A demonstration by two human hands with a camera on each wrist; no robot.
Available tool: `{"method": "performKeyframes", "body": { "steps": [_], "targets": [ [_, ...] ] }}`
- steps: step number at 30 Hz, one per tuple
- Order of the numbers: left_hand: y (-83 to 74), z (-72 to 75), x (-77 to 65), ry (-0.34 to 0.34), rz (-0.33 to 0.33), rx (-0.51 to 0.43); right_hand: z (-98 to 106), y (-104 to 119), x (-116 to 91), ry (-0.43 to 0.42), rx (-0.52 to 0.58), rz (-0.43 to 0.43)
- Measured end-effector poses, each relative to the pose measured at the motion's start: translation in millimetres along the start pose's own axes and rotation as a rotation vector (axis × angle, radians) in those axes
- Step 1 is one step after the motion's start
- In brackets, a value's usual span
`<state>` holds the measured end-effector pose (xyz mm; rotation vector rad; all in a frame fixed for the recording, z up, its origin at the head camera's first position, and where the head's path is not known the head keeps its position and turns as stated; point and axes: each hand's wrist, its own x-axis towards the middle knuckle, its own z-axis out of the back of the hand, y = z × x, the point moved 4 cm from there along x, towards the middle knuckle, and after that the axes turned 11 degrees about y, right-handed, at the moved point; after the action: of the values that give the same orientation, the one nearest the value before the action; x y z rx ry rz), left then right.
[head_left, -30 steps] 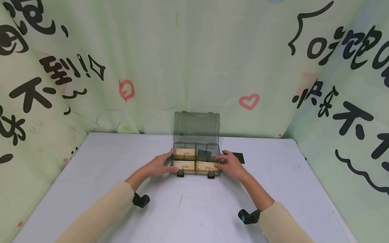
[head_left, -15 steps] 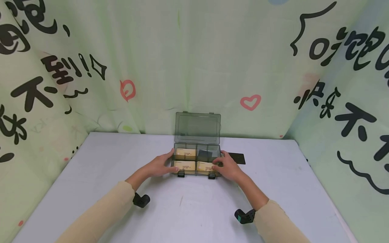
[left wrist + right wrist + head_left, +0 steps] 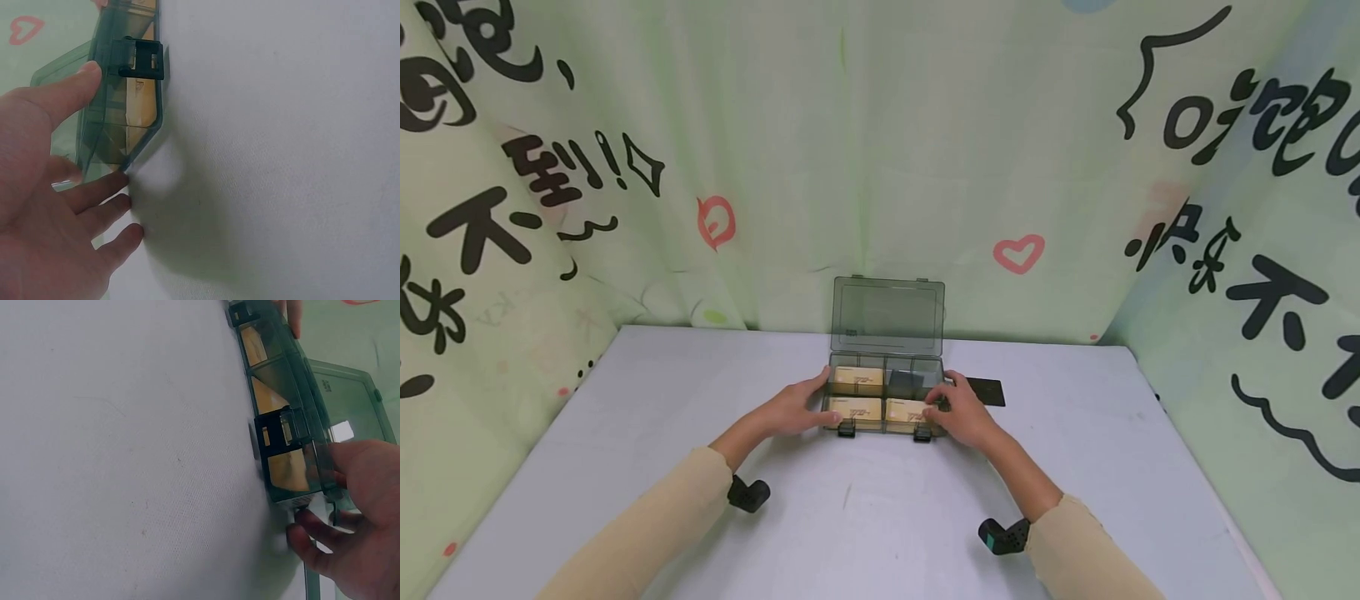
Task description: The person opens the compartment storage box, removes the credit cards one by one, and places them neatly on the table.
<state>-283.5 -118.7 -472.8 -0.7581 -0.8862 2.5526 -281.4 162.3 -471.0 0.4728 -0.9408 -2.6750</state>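
Note:
A smoky clear plastic compartment box (image 3: 883, 432) sits on the table with its hinged lid (image 3: 887, 315) raised behind it. Small yellow cartons fill the front left (image 3: 855, 408), front right (image 3: 906, 411) and back left (image 3: 859, 380) compartments; a dark flat item (image 3: 906, 383) occupies the back right. My left hand (image 3: 793, 407) holds the box by its left end, thumb at the front rim, fingers along the side. At the right end, my right hand (image 3: 964, 410) grips the box; its thumb reaches over the rim and its fingers bend below. Box and hand partly hide that thumb in the right wrist view.
A flat black piece (image 3: 987, 392) lies on the white table (image 3: 880, 517) just right of the box, partly behind the right hand. Two black latches (image 3: 847, 428) hang at the box's front. A printed curtain (image 3: 865, 167) rises behind and at both sides.
My right hand has shifted slightly left and closed in on the box's right end, baring more of the black piece. The left hand stays in place.

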Motion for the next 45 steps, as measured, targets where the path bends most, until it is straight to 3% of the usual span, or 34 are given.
{"method": "performKeyframes", "body": {
  "steps": [7,19,24,37,45],
  "targets": [
    [0.7,-0.4,1.6,0.002,0.009,-0.013,4,0,-2,-0.020,0.082,0.020],
    [3.0,-2.3,0.1,0.015,0.019,-0.014,3,-5,-2,0.021,0.004,0.036],
    [3.0,-1.5,0.6,0.013,0.012,-0.021,6,-4,-4,-0.011,0.021,0.049],
    [-0.7,0.6,-0.1,0.020,-0.002,-0.019,28,0,-14,-0.080,0.234,0.026],
    [-1.5,0.7,-0.2,0.021,-0.004,-0.021,36,-15,-23,-0.138,0.318,-0.009]
  ]
}}
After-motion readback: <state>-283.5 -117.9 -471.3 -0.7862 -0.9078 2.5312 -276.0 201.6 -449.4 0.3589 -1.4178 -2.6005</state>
